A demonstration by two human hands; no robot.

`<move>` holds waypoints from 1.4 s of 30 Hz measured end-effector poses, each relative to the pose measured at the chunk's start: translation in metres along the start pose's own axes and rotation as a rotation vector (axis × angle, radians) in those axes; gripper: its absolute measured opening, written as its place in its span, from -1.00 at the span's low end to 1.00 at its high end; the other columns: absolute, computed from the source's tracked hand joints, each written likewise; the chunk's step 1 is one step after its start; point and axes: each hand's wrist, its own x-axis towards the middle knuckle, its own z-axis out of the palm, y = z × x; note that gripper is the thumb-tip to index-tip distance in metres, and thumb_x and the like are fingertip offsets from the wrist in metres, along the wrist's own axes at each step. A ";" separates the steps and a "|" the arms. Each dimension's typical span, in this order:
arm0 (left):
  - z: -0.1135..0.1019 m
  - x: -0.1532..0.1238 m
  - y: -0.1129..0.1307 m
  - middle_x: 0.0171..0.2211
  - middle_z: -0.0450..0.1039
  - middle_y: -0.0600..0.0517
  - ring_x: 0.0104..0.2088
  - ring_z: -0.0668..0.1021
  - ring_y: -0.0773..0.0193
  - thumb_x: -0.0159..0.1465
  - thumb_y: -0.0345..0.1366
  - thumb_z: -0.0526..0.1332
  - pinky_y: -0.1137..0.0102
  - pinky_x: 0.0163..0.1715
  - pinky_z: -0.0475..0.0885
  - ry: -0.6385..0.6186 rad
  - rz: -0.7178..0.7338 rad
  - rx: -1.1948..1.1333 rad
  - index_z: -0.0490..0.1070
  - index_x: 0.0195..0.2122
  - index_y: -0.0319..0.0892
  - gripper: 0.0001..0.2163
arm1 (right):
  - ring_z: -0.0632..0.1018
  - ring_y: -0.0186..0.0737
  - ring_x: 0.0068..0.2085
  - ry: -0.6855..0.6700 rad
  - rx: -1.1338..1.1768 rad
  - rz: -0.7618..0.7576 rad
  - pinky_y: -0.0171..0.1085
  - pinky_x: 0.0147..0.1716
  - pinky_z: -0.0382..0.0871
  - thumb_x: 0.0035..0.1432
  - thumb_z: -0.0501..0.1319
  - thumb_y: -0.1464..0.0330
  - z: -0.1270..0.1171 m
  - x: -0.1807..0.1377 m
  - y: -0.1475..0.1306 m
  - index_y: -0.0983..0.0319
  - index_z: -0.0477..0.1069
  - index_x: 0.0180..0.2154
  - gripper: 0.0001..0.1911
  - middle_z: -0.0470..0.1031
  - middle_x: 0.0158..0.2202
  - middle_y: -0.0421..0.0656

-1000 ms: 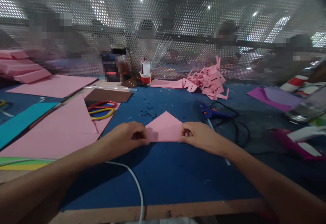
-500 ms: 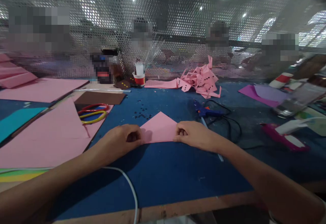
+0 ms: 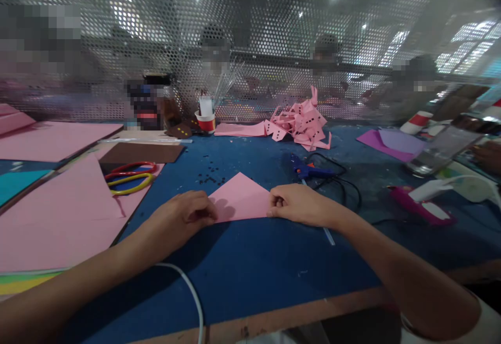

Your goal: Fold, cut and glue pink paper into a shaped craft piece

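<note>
A pink paper folded into a triangle lies on the blue table top, its point away from me. My left hand has curled fingers pressing on the triangle's left corner. My right hand pinches the right corner, fingers closed on the paper's edge. Both hands rest on the table along the fold's near edge.
Large pink sheets and red and yellow scissors lie at left. A blue glue gun with black cord sits beyond my right hand. Pink paper scraps, a red cup and a perforated metal screen stand behind. A white cable crosses near me.
My view has swung to the right, so everything slides left in the picture. Both hands stay on the pink triangle's corners with hardly any movement.
</note>
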 end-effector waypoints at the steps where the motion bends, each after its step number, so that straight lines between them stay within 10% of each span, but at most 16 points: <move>1: 0.000 0.000 0.000 -0.32 0.51 0.06 -0.27 0.51 0.25 0.33 -0.30 0.15 0.39 -0.22 0.34 0.002 0.020 0.015 0.53 -0.34 -0.09 -0.83 | 0.54 -0.27 -0.32 -0.006 -0.007 0.005 -0.34 -0.43 0.13 0.17 0.29 0.24 -0.002 -0.001 0.001 0.20 0.50 -0.32 -0.84 0.61 -0.31 -0.22; 16: 0.003 -0.019 0.007 -0.25 0.49 -0.01 -0.25 0.54 0.23 0.46 -0.43 -0.06 0.36 -0.21 0.42 0.073 0.420 0.318 0.49 -0.11 -0.14 -0.70 | 0.54 -0.26 -0.31 -0.036 -0.080 0.023 -0.34 -0.43 0.12 0.13 0.33 0.17 -0.013 -0.006 0.007 0.18 0.53 -0.30 -0.79 0.62 -0.27 -0.21; 42: 0.009 -0.027 0.006 -0.14 0.52 -0.02 -0.24 0.57 0.11 0.28 -0.60 -0.04 0.26 -0.23 0.45 -0.006 0.391 0.596 0.13 0.35 0.08 -0.35 | 0.56 -0.25 -0.32 -0.107 -0.168 -0.004 -0.34 -0.43 0.16 0.13 0.32 0.18 -0.029 -0.013 0.023 0.17 0.56 -0.32 -0.80 0.63 -0.33 -0.22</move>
